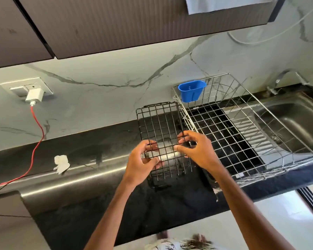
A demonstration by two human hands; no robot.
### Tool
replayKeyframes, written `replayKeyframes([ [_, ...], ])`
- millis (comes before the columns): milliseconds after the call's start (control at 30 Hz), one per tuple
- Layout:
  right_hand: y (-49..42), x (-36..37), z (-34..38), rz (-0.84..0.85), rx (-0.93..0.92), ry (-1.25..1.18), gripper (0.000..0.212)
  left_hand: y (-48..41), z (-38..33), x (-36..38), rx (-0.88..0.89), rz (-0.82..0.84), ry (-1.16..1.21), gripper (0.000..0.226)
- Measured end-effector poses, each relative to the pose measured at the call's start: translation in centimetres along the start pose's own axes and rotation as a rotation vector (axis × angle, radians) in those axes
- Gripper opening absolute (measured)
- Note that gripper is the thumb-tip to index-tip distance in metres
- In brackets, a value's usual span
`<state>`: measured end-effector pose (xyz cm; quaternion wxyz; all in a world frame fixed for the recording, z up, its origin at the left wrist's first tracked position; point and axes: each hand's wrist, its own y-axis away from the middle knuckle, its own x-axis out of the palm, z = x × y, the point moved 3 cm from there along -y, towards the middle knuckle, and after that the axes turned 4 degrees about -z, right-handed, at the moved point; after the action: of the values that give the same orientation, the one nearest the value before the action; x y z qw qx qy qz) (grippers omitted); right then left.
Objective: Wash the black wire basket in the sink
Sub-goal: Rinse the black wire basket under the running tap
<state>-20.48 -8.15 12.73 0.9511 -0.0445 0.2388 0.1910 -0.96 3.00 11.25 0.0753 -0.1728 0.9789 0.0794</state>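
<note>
The black wire basket [161, 127] is held tilted above the dark countertop [83, 150], left of the steel dish rack. My left hand [143, 165] grips its near left wires with curled fingers. My right hand [197, 150] grips the near right side, fingers hooked through the grid. The steel sink [296, 127] lies at the far right, with the tap [285, 78] behind it.
A large steel wire dish rack [242, 134] sits between the basket and the sink, with a blue plastic cup holder [191, 92] clipped to its back corner. A white charger [34, 95] with a red cable [35, 141] hangs at left. A crumpled white scrap [61, 163] lies on the counter.
</note>
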Motion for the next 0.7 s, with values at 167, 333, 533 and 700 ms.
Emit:
replayKeyframes([
  [167, 2.8, -6.3, 2.5, -0.074, -0.061, -0.14, 0.04, 2.4, -6.7, 3.0, 0.189, 0.058, -0.064, 0.047],
  [333, 5.9, -14.4, 2.7, -0.147, -0.163, -0.173, 0.037, 5.5, -12.1, 9.3, 0.351, 0.058, -0.118, 0.052],
  [533, 10.2, -26.4, -1.5, -0.25, -0.219, -0.15, 0.036, 7.7, -15.0, 21.5, 0.482, 0.059, -0.115, 0.051],
  [700, 14.6, -37.0, -7.0, -0.402, -0.191, -0.088, 0.031, 9.5, -16.5, 34.0, 0.563, 0.17, -0.102, 0.052],
])
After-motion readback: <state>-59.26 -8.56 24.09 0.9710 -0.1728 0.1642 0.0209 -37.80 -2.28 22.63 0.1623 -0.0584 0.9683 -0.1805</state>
